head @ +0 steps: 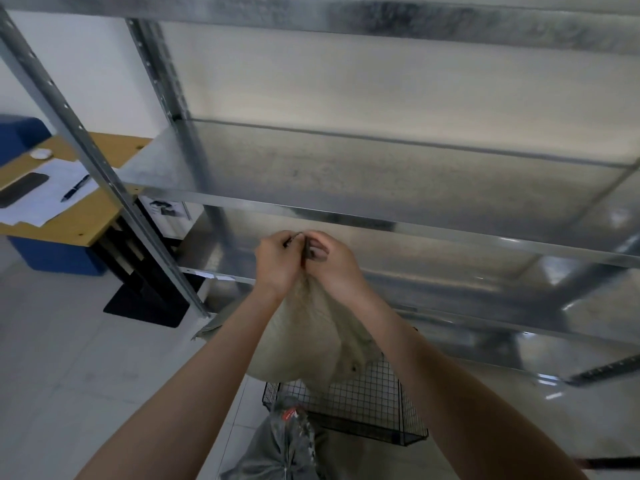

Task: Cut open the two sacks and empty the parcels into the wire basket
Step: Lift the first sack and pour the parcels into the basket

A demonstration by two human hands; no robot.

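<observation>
Beige sack (311,341) held up by its gathered neck, in front of the metal shelving (381,181); its bulging bottom hangs over the wire basket (367,407), and contact between the two cannot be told. Basket stands on the tiled floor (86,341) beside the lowest shelf. Left hand (277,263): fingers curled and pressed together round the sack neck. Right hand (334,268): fingers curled, thumb and fingertips pinching a small dark piece (313,252) at the neck; whether tie or tool cannot be told. Both hands meet at the neck, knuckles touching. Grey sack (284,441) lies on the floor at the basket's near left corner, tied shut. Desk (79,216) with papers (52,192) and pen (75,188) noted far left.
</observation>
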